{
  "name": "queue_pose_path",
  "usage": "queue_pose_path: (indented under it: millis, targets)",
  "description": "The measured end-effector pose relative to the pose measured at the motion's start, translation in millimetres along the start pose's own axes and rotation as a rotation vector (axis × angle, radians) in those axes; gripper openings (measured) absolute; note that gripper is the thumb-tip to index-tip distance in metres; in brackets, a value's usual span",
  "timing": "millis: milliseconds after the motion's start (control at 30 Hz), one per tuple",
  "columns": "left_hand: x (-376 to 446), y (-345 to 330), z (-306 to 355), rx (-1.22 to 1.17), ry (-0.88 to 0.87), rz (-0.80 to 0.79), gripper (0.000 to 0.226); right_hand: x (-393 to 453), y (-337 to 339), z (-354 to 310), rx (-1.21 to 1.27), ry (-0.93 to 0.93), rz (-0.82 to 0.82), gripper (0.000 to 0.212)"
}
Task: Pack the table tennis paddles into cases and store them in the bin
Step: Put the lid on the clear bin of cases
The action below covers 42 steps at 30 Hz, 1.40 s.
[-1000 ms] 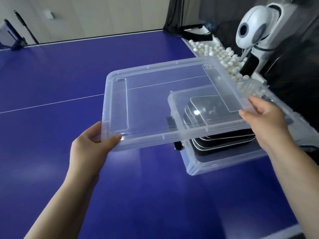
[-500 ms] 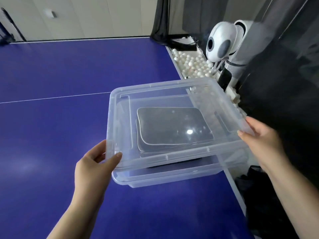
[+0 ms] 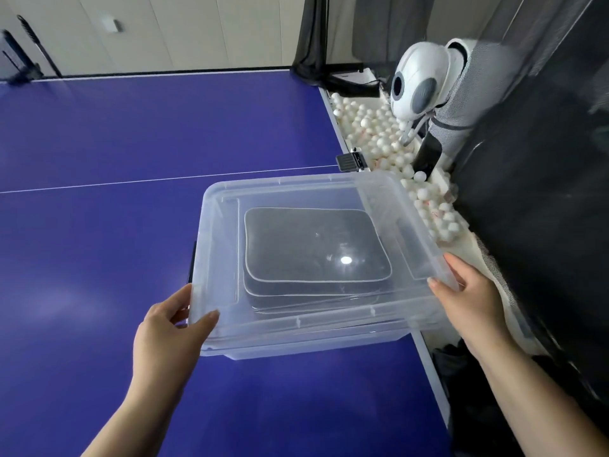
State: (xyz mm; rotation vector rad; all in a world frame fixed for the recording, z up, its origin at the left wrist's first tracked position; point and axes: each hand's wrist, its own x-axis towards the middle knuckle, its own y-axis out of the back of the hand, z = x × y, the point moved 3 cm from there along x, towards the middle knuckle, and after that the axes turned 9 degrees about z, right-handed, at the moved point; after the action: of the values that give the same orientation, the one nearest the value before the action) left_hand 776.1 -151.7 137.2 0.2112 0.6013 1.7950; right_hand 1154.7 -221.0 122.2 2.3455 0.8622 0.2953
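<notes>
A clear plastic bin (image 3: 296,344) stands on the blue table near its right edge. Inside it lie stacked dark paddle cases (image 3: 316,245) with pale piping, seen through the clear lid (image 3: 296,196). The lid sits over the bin, roughly lined up with its rim. My left hand (image 3: 171,328) grips the lid's near left corner, thumb on top. My right hand (image 3: 468,291) holds the lid's near right corner. No loose paddle is in view.
The blue table tennis table (image 3: 115,258) stretches left and back, with a white line across it. Beyond its right edge lies a tray of several white balls (image 3: 379,133), a white ball-feeding machine (image 3: 418,84) and dark netting (image 3: 543,192).
Both hands carried the lid rightward and down from beside the bin until it covers the bin. The view shifted right with it.
</notes>
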Motion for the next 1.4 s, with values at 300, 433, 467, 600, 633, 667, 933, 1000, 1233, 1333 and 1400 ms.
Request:
queue_pose_path:
  millis: [300,433,467,600,633,667,933,1000,1233,1333,1400]
  targets:
    - [2.2,2.1,4.6,0.105,-0.069,0.011,0.057,-10.2,-1.8,0.9,-0.005,0.015,-0.01,0.056]
    - [7.5,-0.7,-9.3,0.114,-0.099,0.009,0.039,-14.3,-2.2,0.3,-0.01,0.02,-0.007,0.055]
    - [8.5,-0.9,-12.6,0.117,-0.105,0.01,0.037,-15.7,-1.5,0.8,-0.014,0.022,-0.005,0.055]
    - [7.1,1.2,-24.2,0.109,-0.08,0.022,0.04,-24.8,-0.8,6.9,-0.029,0.021,-0.007,0.054]
    - [6.4,1.6,-27.0,0.109,-0.078,0.028,0.041,-27.3,-1.7,8.8,-0.031,0.021,-0.009,0.054]
    - [5.5,1.9,-28.5,0.11,-0.076,0.035,0.043,-29.6,-2.5,10.1,-0.031,0.021,-0.012,0.054]
    - [11.3,1.3,-34.2,0.126,-0.076,0.04,0.044,-26.4,-3.9,9.5,-0.051,0.0,-0.026,0.054]
    - [14.8,2.6,-35.6,0.133,-0.066,0.045,0.043,-23.3,-2.6,9.1,-0.037,-0.02,-0.024,0.052]
    - [53.4,-0.4,-8.6,0.071,0.002,0.072,0.06,22.3,-8.3,-2.9,0.014,-0.143,-0.03,0.068]
    - [69.9,-10.7,-2.6,0.093,0.069,-0.004,0.068,40.7,-19.4,-6.2,-0.021,-0.204,-0.089,0.077]
    - [79.7,-16.2,-5.1,0.115,0.115,-0.07,0.07,46.5,-26.5,-6.4,-0.037,-0.225,-0.125,0.08]
